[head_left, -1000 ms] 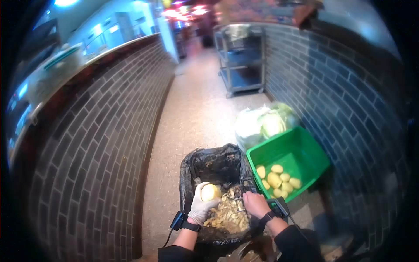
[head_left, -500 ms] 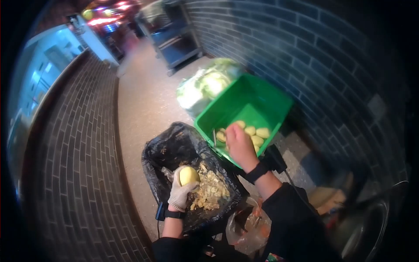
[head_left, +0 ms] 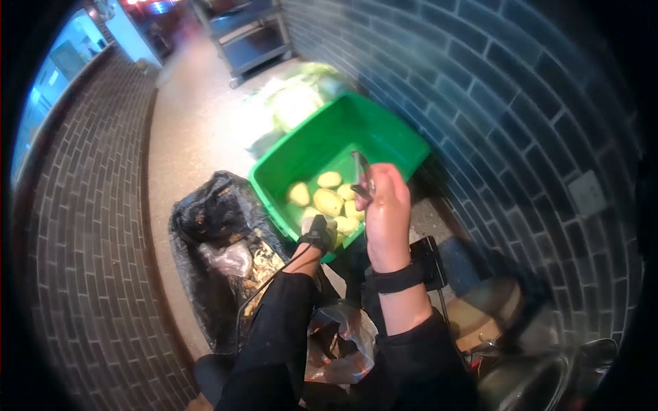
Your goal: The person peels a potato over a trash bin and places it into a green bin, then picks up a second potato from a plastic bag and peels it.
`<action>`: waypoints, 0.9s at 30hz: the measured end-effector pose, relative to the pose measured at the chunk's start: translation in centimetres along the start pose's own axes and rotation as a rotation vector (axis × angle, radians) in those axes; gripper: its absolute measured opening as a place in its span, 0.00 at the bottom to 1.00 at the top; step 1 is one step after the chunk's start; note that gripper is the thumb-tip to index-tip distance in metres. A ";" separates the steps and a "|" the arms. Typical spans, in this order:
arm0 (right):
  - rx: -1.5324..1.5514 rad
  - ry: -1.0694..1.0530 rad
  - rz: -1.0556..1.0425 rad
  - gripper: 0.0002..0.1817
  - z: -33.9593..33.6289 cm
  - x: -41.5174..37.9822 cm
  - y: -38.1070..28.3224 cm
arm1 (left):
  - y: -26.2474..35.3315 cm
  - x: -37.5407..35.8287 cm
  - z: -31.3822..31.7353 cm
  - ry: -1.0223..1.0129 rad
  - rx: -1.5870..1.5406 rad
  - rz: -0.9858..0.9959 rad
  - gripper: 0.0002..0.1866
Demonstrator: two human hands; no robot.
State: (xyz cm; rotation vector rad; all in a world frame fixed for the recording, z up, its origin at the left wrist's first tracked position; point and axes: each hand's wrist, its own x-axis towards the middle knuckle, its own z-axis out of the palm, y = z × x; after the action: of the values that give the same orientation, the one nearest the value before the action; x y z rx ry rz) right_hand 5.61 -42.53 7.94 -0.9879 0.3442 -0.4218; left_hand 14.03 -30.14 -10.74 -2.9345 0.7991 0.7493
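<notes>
My right hand is closed on a peeler, raised over the near side of a green bin. Several peeled yellow potatoes lie in the bin's near corner. My left hand, in a light glove, reaches down into the bin among them. Its fingers are mostly hidden behind the wrist and strap, so I cannot make out whether it grips a potato. Left of the bin, a container lined with a black bag holds peelings.
Behind the bin sits a clear bag of pale green vegetables. A cart stands farther back by the brick wall. Near my legs are a plastic bag, a round wooden object and a shiny metal vessel.
My left hand, which held a potato over the peelings, has moved right into the green bin. My right hand has lifted out of the bin with the peeler. The view has shifted right.
</notes>
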 end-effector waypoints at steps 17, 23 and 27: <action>-0.244 -0.220 -0.126 0.13 -0.9 -0.8 1.0 | 2.0 -21.5 9.0 0.302 -0.683 0.015 0.10; -0.336 -0.384 -0.063 0.14 -1.0 -3.5 1.3 | 5.7 -25.7 35.7 -0.255 -0.915 -0.117 0.22; -0.366 -0.415 -0.032 0.15 -1.4 -4.8 1.8 | 10.0 -25.3 40.7 -0.013 -0.816 -0.541 0.25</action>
State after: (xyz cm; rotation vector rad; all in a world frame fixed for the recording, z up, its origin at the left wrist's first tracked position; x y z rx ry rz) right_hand 1.11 -40.32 6.15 -1.4086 0.0275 -0.1748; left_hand -28.05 -21.48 -34.23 -3.5112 -0.4408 1.2404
